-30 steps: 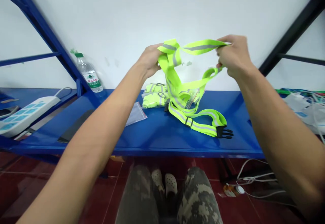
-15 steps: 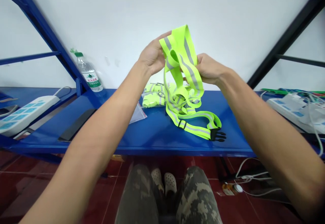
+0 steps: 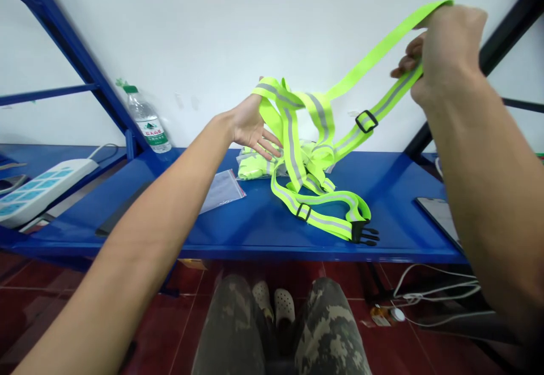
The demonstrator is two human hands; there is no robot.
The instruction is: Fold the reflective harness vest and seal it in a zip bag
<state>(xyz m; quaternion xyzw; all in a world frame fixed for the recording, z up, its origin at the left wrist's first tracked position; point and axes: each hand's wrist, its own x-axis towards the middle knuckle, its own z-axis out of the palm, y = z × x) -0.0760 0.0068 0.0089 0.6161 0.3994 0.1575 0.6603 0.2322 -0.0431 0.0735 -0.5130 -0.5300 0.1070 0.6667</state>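
Observation:
A neon-yellow reflective harness (image 3: 293, 143) with grey stripes is partly lifted over the bench. Its lower strap, with a black buckle (image 3: 363, 232), lies on the blue surface. My left hand (image 3: 255, 128) is open at the harness's left side, fingers spread, with a strap draped across its thumb side. High on the right, my right hand (image 3: 446, 52) is closed around a loop of strap. Two lengths run from it down to the bundle, the lower one carrying a black slider (image 3: 366, 121). More yellow straps in clear plastic bags (image 3: 255, 166) lie behind the harness.
A flat clear zip bag (image 3: 223, 191) lies left of the harness. Further left are a water bottle (image 3: 153, 128) and a white power strip (image 3: 45, 188). A phone-like flat object (image 3: 440, 216) rests by the right edge. The wall (image 3: 255, 18) stands behind the bench.
My right hand has swung up and right, drawing out a strap loop with its slider. My left hand has lowered and its fingers have spread. The harness bundle has opened out.

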